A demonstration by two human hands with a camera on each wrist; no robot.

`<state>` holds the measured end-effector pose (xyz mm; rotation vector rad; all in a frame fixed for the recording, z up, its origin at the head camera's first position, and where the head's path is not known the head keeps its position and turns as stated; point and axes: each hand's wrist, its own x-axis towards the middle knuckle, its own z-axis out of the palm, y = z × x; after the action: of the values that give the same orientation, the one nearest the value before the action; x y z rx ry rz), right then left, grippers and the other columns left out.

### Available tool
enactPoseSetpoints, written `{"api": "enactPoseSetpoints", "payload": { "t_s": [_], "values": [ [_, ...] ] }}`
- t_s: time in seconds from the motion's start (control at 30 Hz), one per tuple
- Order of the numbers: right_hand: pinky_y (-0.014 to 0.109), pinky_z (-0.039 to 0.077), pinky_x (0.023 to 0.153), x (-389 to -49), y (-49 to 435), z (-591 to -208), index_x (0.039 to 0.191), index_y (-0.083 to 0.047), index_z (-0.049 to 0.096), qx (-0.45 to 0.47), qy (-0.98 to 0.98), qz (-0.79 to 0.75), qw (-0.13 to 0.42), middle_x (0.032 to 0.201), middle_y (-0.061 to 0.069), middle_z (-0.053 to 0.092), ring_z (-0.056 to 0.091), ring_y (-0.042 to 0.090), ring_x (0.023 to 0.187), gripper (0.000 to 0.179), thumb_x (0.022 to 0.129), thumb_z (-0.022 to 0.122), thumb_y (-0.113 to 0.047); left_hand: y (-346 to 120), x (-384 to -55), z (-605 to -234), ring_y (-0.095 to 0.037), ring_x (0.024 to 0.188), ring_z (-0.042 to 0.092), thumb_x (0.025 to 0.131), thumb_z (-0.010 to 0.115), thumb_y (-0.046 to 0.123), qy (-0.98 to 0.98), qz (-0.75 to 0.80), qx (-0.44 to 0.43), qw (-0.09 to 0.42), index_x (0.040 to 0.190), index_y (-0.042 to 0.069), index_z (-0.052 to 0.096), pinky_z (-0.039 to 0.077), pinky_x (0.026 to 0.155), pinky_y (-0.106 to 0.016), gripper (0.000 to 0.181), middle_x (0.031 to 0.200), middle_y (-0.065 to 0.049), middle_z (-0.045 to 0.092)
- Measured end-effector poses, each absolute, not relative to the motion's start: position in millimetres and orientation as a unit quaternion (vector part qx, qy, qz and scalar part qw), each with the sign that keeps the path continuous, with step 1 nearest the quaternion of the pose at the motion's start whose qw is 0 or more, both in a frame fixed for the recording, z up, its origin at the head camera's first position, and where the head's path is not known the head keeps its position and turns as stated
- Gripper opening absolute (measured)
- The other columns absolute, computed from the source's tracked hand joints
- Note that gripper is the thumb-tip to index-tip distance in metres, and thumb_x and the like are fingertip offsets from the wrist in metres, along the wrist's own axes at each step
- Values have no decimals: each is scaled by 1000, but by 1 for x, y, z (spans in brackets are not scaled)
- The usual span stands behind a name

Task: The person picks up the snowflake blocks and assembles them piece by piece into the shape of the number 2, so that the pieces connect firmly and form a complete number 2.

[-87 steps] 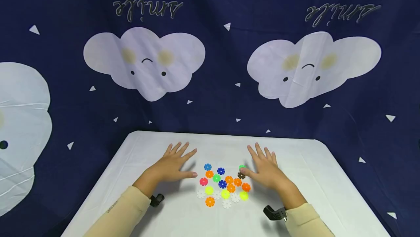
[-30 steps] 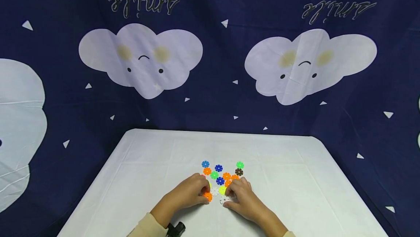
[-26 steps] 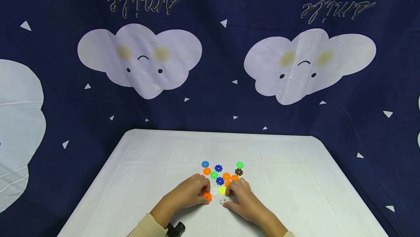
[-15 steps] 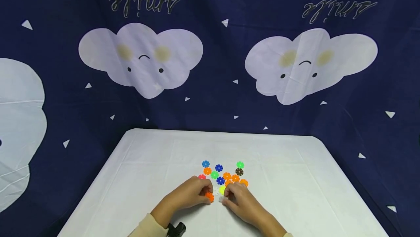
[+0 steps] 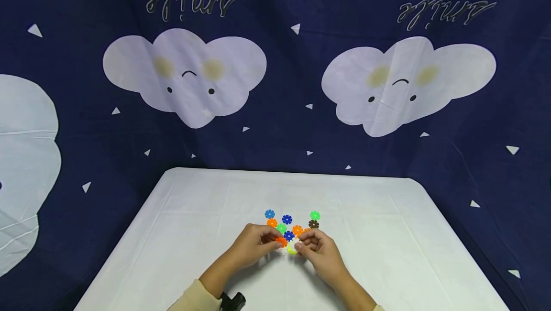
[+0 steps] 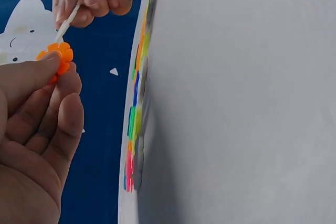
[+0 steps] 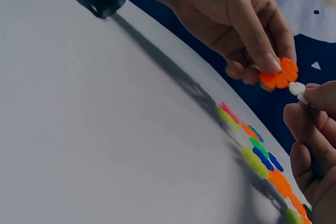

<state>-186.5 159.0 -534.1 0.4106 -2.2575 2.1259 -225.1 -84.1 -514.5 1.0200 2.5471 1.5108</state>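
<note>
Above the white table, my left hand (image 5: 254, 243) pinches an orange snowflake disc (image 6: 64, 52) between thumb and fingers. My right hand (image 5: 325, 256) pinches a white snowflake disc (image 7: 297, 88), turned nearly edge-on in the left wrist view. Both pieces meet at their rims in the wrist views, the white one's edge right at the orange one's notched edge. Beneath the hands lie more discs, among them a yellow disc (image 5: 292, 249) and a dark blue disc (image 5: 289, 236). My fingers hide part of this group in the head view.
Farther back on the white table (image 5: 206, 191) lie a light blue disc (image 5: 269, 214), a bright green disc (image 5: 315, 216) and a brown disc (image 5: 313, 224). A black wrist camera (image 5: 232, 301) is on the left wrist. A dark blue cloud-print curtain (image 5: 292, 72) hangs behind.
My hands came in from wide apart with spread fingers and took an orange and a white disc from the table. Since then they have lifted both and brought them together.
</note>
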Motion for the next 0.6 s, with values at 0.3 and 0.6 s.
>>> {"api": "enactPoseSetpoints", "payload": {
  "t_s": [0.3,0.6],
  "values": [
    [41,62,80,-183,152,-530,110,13,62,72,-691,718,-29,93,20,69,74,35,80,26,95,78,-1,-81,-223,-516,-5,78,68,94,83,11,802,496,332,-21,103,9,80,59,70,-26,9,93,-5,78],
    [38,63,77,-180,146,-530,109,15,62,55,-668,742,-29,91,22,70,74,31,75,25,93,78,3,-80,-224,-519,-3,78,69,92,84,9,793,490,358,-45,97,12,83,58,69,-25,6,89,0,78]
  ]
}}
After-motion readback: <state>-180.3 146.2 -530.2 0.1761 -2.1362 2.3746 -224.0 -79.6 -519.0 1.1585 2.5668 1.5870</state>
